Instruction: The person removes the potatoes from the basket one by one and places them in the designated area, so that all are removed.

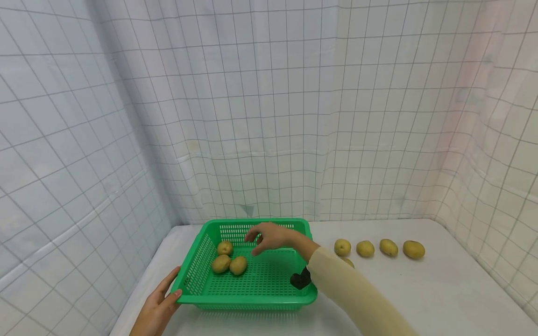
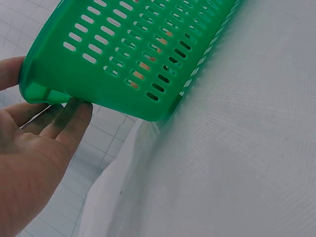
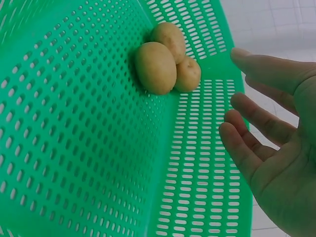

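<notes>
A green plastic basket (image 1: 252, 299) stands on the table, with three potatoes (image 1: 238, 265) together in its left part. My left hand (image 1: 156, 308) grips the basket's front left corner at the rim; the left wrist view shows the thumb on one side of the rim and the fingers (image 2: 74, 123) beneath it. Above the inside of the basket, my right hand (image 1: 271, 235) hangs with its fingers loosely bent and holds nothing. In the right wrist view that hand (image 3: 281, 128) is apart from the potatoes (image 3: 155, 68), its thumb and fingers spread.
Right of the basket, a row of several potatoes (image 1: 365, 248) lies on the white table (image 1: 441, 284). Another potato (image 1: 348, 262) is partly hidden behind my right sleeve (image 1: 349, 284). White gridded curtains (image 1: 269, 116) enclose the table at the back and sides.
</notes>
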The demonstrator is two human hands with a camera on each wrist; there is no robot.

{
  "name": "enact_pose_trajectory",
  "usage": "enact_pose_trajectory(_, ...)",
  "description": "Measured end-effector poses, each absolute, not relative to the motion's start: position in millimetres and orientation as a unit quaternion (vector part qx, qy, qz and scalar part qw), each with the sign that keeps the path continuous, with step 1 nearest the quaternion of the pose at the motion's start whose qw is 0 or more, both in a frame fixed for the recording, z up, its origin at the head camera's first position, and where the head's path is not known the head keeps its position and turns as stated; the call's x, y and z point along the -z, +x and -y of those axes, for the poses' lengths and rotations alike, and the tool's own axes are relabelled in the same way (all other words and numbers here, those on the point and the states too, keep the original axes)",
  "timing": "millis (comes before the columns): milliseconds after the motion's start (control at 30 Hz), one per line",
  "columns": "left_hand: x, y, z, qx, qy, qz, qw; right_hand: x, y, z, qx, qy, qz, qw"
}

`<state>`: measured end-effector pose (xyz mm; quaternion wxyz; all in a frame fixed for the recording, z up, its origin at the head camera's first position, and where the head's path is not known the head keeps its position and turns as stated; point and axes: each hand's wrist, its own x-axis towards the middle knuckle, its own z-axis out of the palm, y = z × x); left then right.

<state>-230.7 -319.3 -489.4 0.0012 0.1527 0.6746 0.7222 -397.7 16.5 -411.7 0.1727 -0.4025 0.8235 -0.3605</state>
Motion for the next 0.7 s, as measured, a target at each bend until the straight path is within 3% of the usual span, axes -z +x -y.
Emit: enact_pose_trajectory(700, 490.3, -232.6, 320.9, -0.719, 0.173, -0.673, 0.001, 442.6, -408.7, 16.4, 0.378, -0.396, -0.819, 0.171)
